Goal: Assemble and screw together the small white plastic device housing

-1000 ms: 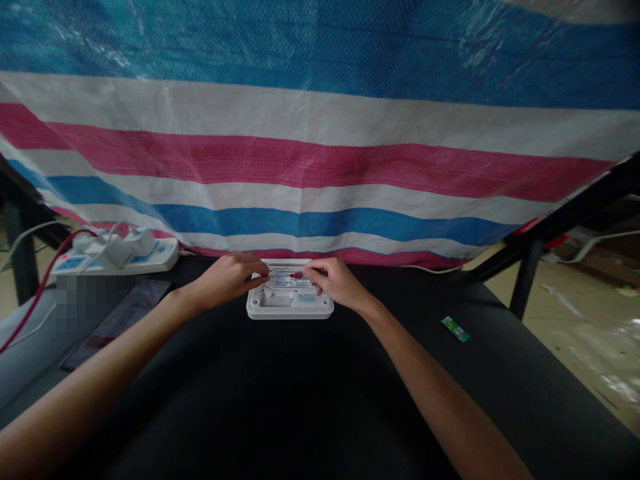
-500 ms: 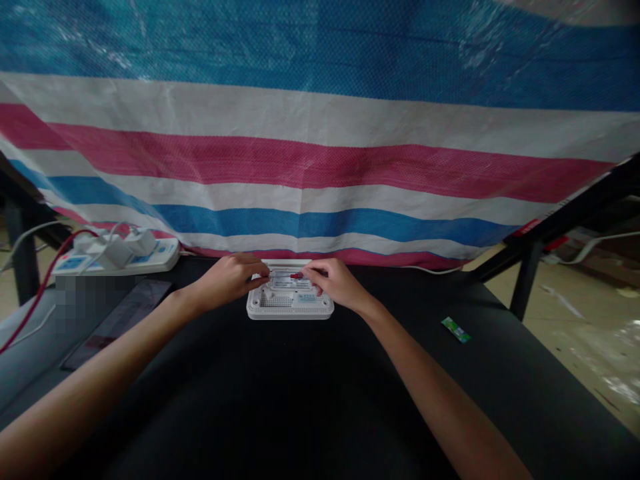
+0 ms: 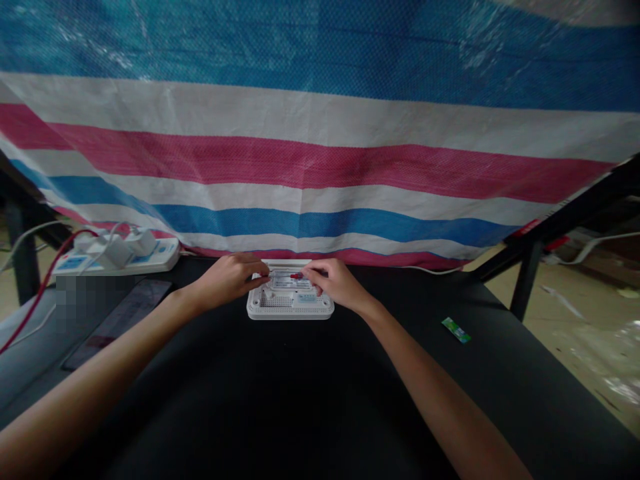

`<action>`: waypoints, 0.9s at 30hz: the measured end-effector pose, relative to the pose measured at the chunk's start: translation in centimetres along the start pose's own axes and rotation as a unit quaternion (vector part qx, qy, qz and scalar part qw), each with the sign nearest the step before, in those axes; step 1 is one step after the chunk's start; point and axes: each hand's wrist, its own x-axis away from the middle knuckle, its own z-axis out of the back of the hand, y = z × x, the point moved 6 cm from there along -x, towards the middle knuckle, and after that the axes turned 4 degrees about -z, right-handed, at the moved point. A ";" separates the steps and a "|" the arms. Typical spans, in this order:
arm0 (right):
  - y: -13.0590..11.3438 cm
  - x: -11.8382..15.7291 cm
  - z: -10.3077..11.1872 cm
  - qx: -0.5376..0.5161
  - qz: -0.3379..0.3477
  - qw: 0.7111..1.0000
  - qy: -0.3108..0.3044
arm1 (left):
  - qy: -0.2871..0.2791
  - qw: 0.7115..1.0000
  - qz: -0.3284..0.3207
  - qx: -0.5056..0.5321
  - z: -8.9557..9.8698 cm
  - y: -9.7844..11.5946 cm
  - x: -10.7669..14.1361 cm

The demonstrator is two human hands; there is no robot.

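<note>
A white plastic device (image 3: pixel 290 312) with a perforated panel and a label lies on the black table, near its far edge. Over its upper right part, my right hand (image 3: pixel 333 280) pinches a small red-handled tool (image 3: pixel 296 275), whose thin tip points left. My left hand (image 3: pixel 233 280) is at the device's upper left, fingers pressed together near the tool's tip. Whatever is between the left fingertips is too small to make out.
At the far left a white power strip (image 3: pixel 163 257) holds plugs and cables, with a dark phone (image 3: pixel 120 320) in front. A green packet (image 3: pixel 455 330) lies at right. A striped sheet (image 3: pixel 310 160) hangs behind the black table (image 3: pixel 400 427).
</note>
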 end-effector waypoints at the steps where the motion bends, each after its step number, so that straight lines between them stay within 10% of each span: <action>1: 0.0 0.0 0.0 0.000 -0.001 1.000 0.001 | 0.000 1.000 -0.001 -0.001 0.0 0.0 0.0; 27: 0.1 -0.1 -0.1 -0.006 0.004 1.000 0.000 | 0.002 0.999 -0.020 -0.033 -0.1 0.3 0.0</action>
